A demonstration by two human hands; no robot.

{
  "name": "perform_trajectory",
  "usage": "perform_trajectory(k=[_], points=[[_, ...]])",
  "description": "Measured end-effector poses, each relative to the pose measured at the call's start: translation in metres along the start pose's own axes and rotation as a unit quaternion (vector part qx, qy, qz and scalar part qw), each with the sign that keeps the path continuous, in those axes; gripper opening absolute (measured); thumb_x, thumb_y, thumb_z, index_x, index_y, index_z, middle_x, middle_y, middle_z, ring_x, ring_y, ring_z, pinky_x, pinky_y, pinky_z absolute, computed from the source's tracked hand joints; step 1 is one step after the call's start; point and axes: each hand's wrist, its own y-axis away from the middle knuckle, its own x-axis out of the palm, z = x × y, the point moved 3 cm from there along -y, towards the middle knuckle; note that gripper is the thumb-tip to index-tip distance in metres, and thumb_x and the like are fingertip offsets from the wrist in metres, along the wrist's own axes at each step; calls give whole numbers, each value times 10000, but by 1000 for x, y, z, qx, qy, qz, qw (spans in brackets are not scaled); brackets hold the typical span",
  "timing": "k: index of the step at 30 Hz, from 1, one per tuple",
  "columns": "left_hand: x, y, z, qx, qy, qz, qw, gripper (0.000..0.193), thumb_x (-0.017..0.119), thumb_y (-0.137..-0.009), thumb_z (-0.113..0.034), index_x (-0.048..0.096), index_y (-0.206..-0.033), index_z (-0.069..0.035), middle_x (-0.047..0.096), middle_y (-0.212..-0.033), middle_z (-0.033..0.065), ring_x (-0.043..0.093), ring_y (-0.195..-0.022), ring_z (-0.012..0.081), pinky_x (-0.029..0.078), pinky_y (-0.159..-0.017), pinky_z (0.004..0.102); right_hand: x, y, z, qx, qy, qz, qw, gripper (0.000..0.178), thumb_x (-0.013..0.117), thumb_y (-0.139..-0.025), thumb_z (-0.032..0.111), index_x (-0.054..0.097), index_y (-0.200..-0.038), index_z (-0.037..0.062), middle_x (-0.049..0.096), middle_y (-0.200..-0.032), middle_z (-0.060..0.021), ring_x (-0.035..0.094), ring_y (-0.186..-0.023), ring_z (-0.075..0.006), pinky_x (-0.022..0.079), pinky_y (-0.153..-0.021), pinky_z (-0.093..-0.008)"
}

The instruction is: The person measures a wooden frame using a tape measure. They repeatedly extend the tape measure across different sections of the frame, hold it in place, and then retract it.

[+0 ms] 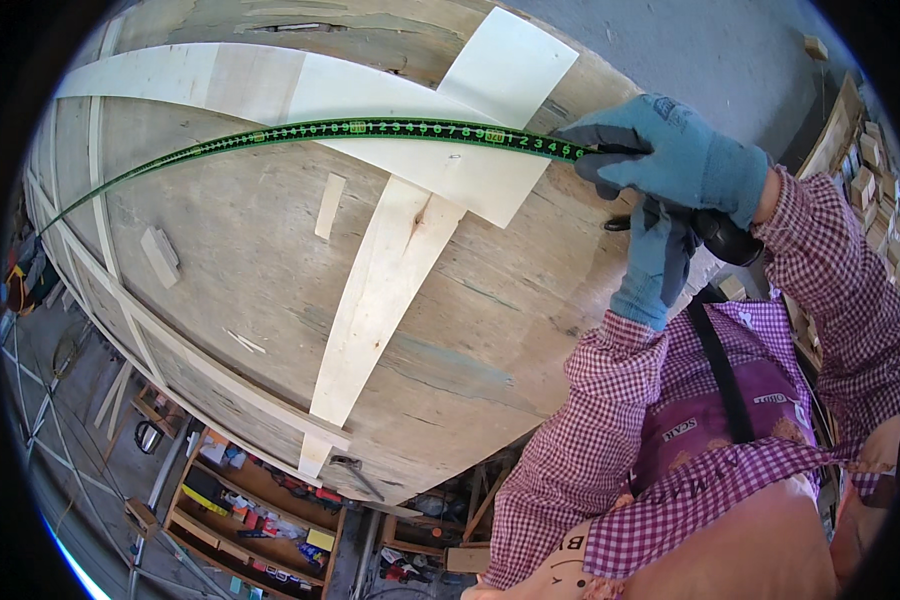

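Note:
A tape measure's long black and green blade [390,128] arcs across the wooden work surface from the far left. Its near end runs into my right hand [685,150], gloved in blue and grey, with the fingers closed round it. Just below, my left hand [655,262], gloved alike, is closed against a rounded black case [727,238]; the right hand hides part of its grip. Beneath the blade lies a long pale board [410,165], joined by a short wide board [510,65] and a narrower plank [385,300] that form a cross.
The plywood surface [240,250] carries a small wood strip [330,205] and a short block [160,255]. A slatted frame [190,355] edges its left side. Below stands a shelf [260,545] of tools and supplies. Wood offcuts [870,180] are heaped at the far right.

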Motion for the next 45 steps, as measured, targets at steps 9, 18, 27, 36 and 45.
perform_trajectory(k=[9,18,27,36,45], points=[[-6,-1,8,10,7,-4,1000,426,513,-964,-269,327,-1325,-139,508,-1224,93,540,-1073,216,478,-892,347,4,0,-2,-74,40,-41,996,365,563,-867,36,582,-1230,7,675,-1008,-174,685,-803,-191,575,-775,-300],[-11,-3,10,-24,57,20,998,560,516,-964,-206,218,-1437,-167,441,-1287,102,479,-1130,223,419,-948,367,5,2,1,-75,55,-53,994,371,563,-859,43,581,-1227,1,679,-988,-170,686,-812,-203,576,-782,-320],[1,-2,0,22,-32,24,999,381,473,-980,-351,386,-1253,-99,527,-1204,89,553,-1073,196,481,-916,301,4,0,-1,-66,74,-48,994,376,573,-851,52,583,-1223,-2,679,-982,-172,689,-789,-200,578,-779,-329],[1,-2,0,27,-18,27,999,383,491,-970,-363,411,-1233,-96,540,-1203,99,564,-1069,207,485,-912,313,6,0,-3,-70,53,-48,995,384,586,-857,65,571,-1234,-4,678,-1002,-180,691,-798,-205,579,-777,-329],[-4,0,0,24,-11,36,999,377,505,-967,-353,416,-1233,-102,546,-1191,93,570,-1053,195,488,-896,303,10,-1,-10,-56,95,-54,992,383,596,-862,78,572,-1236,0,678,-1022,-172,688,-792,-187,574,-778,-316]])
